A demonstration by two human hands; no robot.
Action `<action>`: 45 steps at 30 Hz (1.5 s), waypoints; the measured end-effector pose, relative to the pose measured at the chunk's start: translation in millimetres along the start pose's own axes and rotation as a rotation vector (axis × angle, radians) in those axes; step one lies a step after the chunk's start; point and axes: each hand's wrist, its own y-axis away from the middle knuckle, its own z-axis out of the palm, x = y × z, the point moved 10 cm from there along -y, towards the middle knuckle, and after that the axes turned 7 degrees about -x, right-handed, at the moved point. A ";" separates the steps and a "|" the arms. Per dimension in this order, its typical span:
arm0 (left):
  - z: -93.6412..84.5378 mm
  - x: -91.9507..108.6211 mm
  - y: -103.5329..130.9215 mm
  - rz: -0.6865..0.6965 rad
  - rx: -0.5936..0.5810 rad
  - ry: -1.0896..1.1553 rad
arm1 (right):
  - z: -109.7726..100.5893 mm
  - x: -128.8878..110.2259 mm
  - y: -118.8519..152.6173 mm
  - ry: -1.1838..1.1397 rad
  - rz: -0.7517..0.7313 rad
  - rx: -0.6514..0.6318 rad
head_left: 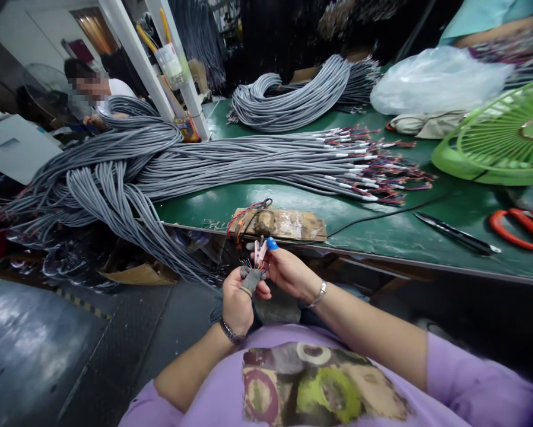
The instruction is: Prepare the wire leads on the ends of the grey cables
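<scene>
A worker in a purple top (213, 385) held a small cluster of coloured wires (246, 263) in front of the near edge of a green worktop (195, 204), as seen from the head camera. The left hand (238, 301), its fingertips in grey coverings, was closed around the cluster, the thin ends poking up. The right hand (289, 270), a blue covering (272, 243) on one digit, met it from the other side beside a pink clip (260, 251); its fingers were bent, but whether they gripped wire or clip could not be told. Just beyond lay a wooden block (300, 224), and behind it stretched a thick bundle of grey cables (248, 157). Black tweezers (456, 234), red-handled scissors (494, 223) and a green fan (493, 145) lined the right side, while a person in white (120, 89) sat at far left.
</scene>
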 end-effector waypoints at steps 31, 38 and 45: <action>-4.8 3.5 5.7 0.014 0.054 0.045 | 7.9 -0.5 3.1 -0.108 0.044 0.014; -3.4 1.6 1.3 0.018 0.051 0.044 | 6.4 5.5 -2.5 -0.180 0.085 0.022; -5.2 -8.8 -2.4 -0.013 0.053 0.005 | 4.1 1.9 -4.4 -0.153 0.021 0.084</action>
